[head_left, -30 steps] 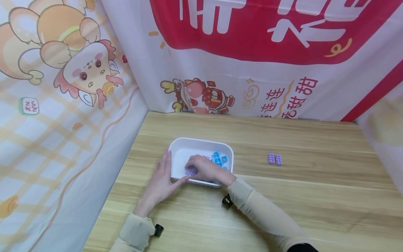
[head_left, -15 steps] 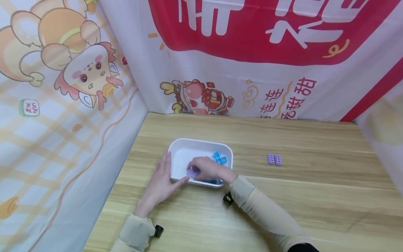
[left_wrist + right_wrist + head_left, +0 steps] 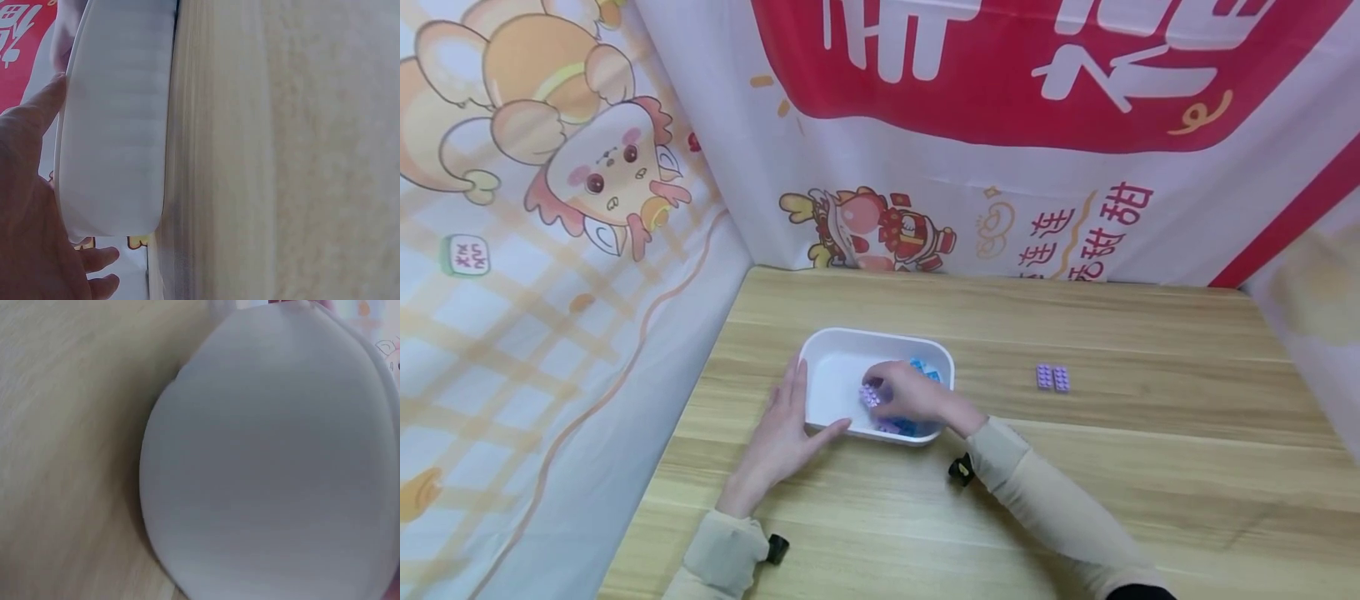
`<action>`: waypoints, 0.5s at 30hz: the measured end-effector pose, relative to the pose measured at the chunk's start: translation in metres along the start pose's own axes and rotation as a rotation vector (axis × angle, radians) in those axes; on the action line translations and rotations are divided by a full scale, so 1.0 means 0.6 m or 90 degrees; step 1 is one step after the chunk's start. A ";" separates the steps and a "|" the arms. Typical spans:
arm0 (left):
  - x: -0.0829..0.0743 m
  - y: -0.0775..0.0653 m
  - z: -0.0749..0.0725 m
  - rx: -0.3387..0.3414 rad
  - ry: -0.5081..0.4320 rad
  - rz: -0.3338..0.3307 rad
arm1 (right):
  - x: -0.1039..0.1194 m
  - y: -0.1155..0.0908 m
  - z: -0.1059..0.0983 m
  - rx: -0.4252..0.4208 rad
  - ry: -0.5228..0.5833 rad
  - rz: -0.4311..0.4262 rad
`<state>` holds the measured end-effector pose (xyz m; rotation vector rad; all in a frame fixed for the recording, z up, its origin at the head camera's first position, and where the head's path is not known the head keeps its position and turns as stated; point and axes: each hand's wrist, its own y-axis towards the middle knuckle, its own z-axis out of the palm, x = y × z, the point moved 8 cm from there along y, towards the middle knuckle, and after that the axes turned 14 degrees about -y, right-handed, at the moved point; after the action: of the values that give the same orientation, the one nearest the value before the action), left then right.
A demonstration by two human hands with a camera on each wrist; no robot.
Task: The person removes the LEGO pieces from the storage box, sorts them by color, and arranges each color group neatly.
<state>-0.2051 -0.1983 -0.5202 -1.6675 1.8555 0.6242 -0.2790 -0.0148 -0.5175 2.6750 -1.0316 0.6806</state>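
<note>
A white plastic tray (image 3: 842,337) stands on the wooden table, with blue and purple toy bricks in its right half. Inside it, my right hand (image 3: 910,393) pinches a light purple building brick (image 3: 870,396) between thumb and fingers. Blue bricks (image 3: 904,427) lie under and behind that hand, partly hidden by it. My left hand (image 3: 782,425) rests against the left end of the tray, fingers straight along the outside, thumb at the near rim. From the left wrist view, the thumb touches the rim of the tray wall (image 3: 115,125). The right wrist view holds only the tray's outer wall (image 3: 269,456).
Two purple bricks (image 3: 1052,378) lie side by side on the wooden table (image 3: 1150,467), right of the tray. Printed cloth (image 3: 985,158) hangs along the back and left sides of the table.
My right hand has shifted slightly right and back inside the tray with the purple brick, uncovering bricks near the front wall. The left hand stays at the tray's left end.
</note>
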 end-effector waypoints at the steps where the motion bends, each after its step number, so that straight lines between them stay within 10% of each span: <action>1: 0.000 0.000 0.000 -0.001 0.000 0.000 | -0.003 -0.002 -0.004 -0.008 0.001 -0.006; 15: 0.003 0.000 0.001 0.000 0.006 -0.012 | -0.017 -0.069 -0.069 -0.107 0.025 0.039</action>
<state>-0.2055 -0.1993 -0.5220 -1.6879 1.8444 0.6090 -0.2720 0.0357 -0.4870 2.4874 -1.1123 0.6255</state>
